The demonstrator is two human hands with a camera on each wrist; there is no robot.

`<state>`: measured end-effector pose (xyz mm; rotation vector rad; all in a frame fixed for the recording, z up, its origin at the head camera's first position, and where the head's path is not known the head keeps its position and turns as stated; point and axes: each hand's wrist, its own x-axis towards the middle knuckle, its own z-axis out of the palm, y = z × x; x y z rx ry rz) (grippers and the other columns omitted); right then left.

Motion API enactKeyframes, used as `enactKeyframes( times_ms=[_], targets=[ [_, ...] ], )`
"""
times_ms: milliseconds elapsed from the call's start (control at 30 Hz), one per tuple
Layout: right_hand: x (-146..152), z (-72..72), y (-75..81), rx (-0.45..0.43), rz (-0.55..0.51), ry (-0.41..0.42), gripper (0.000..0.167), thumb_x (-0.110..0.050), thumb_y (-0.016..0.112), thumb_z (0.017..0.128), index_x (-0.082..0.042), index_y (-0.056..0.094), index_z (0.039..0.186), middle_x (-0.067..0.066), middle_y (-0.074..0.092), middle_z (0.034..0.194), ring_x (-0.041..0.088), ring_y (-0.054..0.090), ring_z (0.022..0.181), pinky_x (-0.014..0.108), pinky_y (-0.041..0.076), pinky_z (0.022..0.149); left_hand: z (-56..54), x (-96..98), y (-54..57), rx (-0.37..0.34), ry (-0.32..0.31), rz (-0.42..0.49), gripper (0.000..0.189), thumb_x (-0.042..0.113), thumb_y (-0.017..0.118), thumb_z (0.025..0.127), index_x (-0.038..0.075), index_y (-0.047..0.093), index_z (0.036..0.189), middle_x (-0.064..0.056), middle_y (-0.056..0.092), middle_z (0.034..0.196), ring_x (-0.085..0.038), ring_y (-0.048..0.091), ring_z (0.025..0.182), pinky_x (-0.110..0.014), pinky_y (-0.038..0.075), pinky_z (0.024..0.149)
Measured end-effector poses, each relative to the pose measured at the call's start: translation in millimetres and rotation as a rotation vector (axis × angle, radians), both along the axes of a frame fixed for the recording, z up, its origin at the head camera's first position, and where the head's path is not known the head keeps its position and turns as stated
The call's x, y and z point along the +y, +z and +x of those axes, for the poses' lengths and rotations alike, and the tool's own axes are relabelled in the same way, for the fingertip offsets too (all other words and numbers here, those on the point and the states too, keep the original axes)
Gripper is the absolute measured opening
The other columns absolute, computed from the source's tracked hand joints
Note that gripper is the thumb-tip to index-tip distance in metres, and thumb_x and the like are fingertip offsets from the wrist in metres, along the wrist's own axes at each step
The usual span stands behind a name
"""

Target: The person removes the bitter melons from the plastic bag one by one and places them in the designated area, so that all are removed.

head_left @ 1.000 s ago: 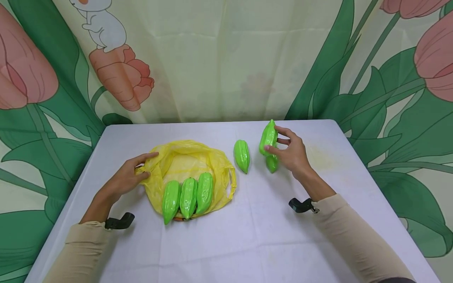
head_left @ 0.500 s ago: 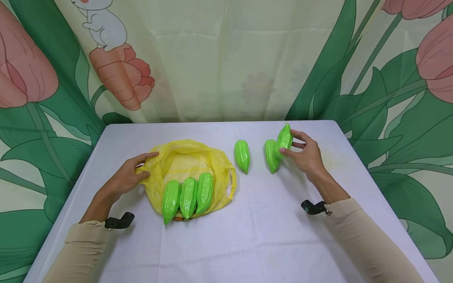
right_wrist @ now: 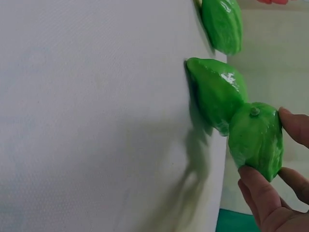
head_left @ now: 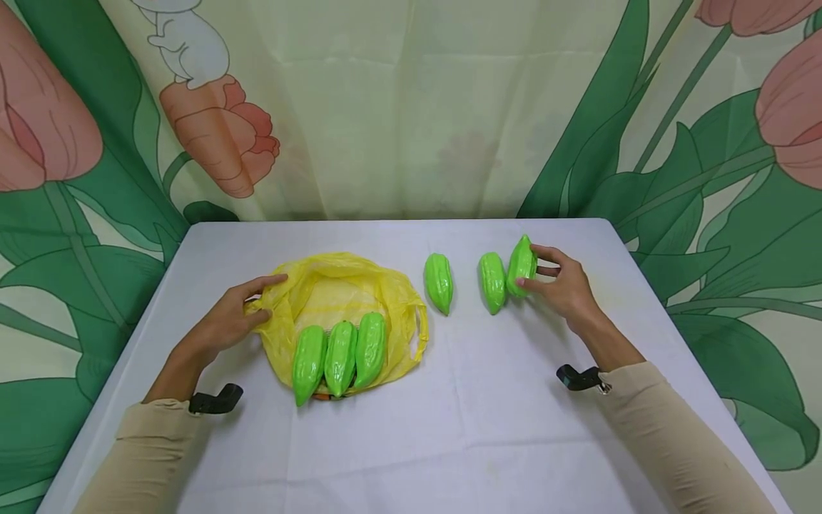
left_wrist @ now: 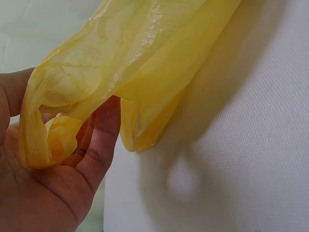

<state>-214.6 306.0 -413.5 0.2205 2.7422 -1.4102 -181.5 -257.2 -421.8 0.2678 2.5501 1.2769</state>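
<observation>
My left hand [head_left: 227, 321] holds the left handle of a yellow plastic bag [head_left: 411, 307], its mouth spread wide. In the left wrist view the handle of the thin bag [left_wrist: 145, 63] loops over the fingers. Three glossy green ridged fruits [head_left: 340, 357], elongated and pointed, lie side by side at the bag's near side. At the back right my right hand [head_left: 565, 285] grips another green ridged fruit [head_left: 521, 265] between thumb and fingers, close over the table. In the right wrist view this fruit [right_wrist: 256, 140] shows its stubby stem end and overlaps the neighbouring fruit [right_wrist: 217, 92].
Two more green fruits, one in the middle [head_left: 439, 283] and one just left of the held fruit [head_left: 492, 283], lie on the white-covered table [head_left: 398, 457]. Behind the table's back edge hangs a printed curtain [head_left: 411, 114] with tulips and a rabbit.
My right hand has carried its fruit rightward and lowered it, from over another fruit to that fruit's right side. The left hand and the bag have stayed in place.
</observation>
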Motion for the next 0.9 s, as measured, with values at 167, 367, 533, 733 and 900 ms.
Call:
enactKeyframes(
  times_ms=[167,367,533,733,900],
  targets=[
    [5,-1.9,-3.9,-0.033,0.009,0.045,0.084,-0.020,0.082,0.094,-0.022,0.039,0.166,0.015,0.040,0.169,0.041,0.050,0.148,0.050,0.052,0.108,0.0,0.8,0.5,0.001,-0.005,0.001,0.067,0.000,0.056,0.101,0.012,0.039,0.165,-0.021,0.027,0.174,-0.043,0.029,0.157,-0.010,0.039,0.100],
    [10,-4.5,-7.3,-0.049,0.007,0.081,0.082,-0.019,0.081,0.095,-0.020,0.039,0.166,0.017,0.039,0.169,0.043,0.048,0.149,0.054,0.049,0.111,0.5,2.2,1.4,-0.005,-0.002,0.001,0.068,-0.002,0.054,0.102,0.012,0.037,0.166,-0.021,0.024,0.175,-0.045,0.027,0.158,-0.060,0.037,0.119],
    [11,-6.1,-14.7,-0.079,0.002,0.125,0.082,-0.016,0.080,0.095,-0.017,0.039,0.166,0.020,0.036,0.170,0.044,0.046,0.150,0.054,0.050,0.111,0.8,2.5,2.6,-0.004,-0.003,0.002,0.068,-0.002,0.054,0.102,0.011,0.036,0.166,-0.022,0.023,0.175,-0.045,0.027,0.158,-0.063,0.035,0.119],
    [10,-8.4,-18.1,-0.087,0.002,0.157,0.080,-0.013,0.078,0.096,-0.017,0.039,0.166,0.019,0.034,0.171,0.044,0.045,0.152,0.050,0.051,0.108,0.9,2.8,2.9,-0.005,-0.002,0.008,0.068,-0.003,0.054,0.102,0.011,0.037,0.166,-0.022,0.023,0.175,-0.047,0.027,0.157,-0.064,0.035,0.119],
    [8,-11.1,-17.7,-0.105,-0.008,0.188,0.081,-0.014,0.078,0.096,-0.018,0.038,0.166,0.017,0.032,0.173,0.043,0.042,0.153,0.053,0.050,0.111,1.0,1.8,1.5,-0.008,-0.001,0.010,0.068,-0.002,0.054,0.102,0.011,0.036,0.166,-0.023,0.023,0.175,-0.048,0.027,0.157,-0.065,0.035,0.119]
  ],
)
